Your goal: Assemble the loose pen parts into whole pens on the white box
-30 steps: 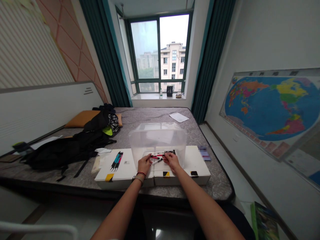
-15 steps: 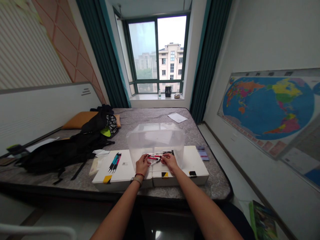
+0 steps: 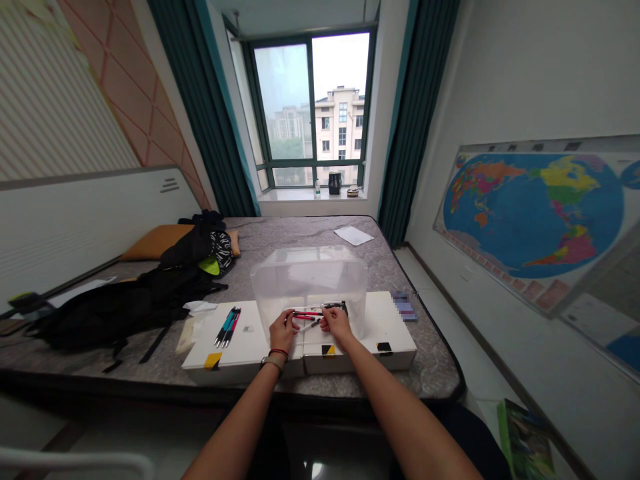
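Left hand (image 3: 283, 328) and right hand (image 3: 336, 323) pinch what looks like one red pen (image 3: 313, 313) by its ends, likely light, stiff and best held there, above the boxes' (image 3: 386, 328) meeting edges; more pens (image 3: 229, 327) lie toward their left edge.

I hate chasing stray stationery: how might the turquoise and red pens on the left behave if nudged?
The pens may well roll, being slim and lying on a flat white box. Their thin barrels suggest little weight; being straight, they should feel stiff.
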Tool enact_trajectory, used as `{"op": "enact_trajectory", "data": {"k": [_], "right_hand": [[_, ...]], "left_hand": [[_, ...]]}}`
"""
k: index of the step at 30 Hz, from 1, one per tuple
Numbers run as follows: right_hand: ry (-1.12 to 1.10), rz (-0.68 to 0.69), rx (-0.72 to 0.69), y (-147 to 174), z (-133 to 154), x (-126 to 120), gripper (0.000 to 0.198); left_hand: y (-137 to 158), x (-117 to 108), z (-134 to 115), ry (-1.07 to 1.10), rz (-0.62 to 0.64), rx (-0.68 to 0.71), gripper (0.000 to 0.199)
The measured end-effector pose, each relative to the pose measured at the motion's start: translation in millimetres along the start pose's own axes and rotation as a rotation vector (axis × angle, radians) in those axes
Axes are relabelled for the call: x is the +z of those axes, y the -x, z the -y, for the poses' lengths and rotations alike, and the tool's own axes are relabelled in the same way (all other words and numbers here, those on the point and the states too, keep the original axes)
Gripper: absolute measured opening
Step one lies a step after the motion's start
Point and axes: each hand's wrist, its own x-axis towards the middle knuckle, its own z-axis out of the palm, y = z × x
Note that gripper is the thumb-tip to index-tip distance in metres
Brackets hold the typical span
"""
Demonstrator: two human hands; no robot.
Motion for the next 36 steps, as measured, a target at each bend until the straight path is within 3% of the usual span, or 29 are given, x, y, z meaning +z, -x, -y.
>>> {"op": "enact_trajectory", "data": {"k": [7,15,26,36], "right_hand": [[0.161,0.007,-0.030,3.8,6.1,4.3,0.045],[0.047,-0.003,-0.010,-1.4,1.9,0.7,0.031],[0.066,0.030,-0.004,-2.0,0.8,0.6,0.047],[-0.032,0.006,-0.006,-1.7,0.5,-0.9,0.037]], "left_hand": [[1.5,-0.2,-1.0,0.020,-0.013,0.021,0.045],[1.2,0.2,-0.8,0.005,-0.031,0.022,0.042],[0.2,0.6,1.1,0.036,-0.034,0.034,0.043],[1.5,0.1,-0.1,0.027,-0.035,0.061,0.039]]}}
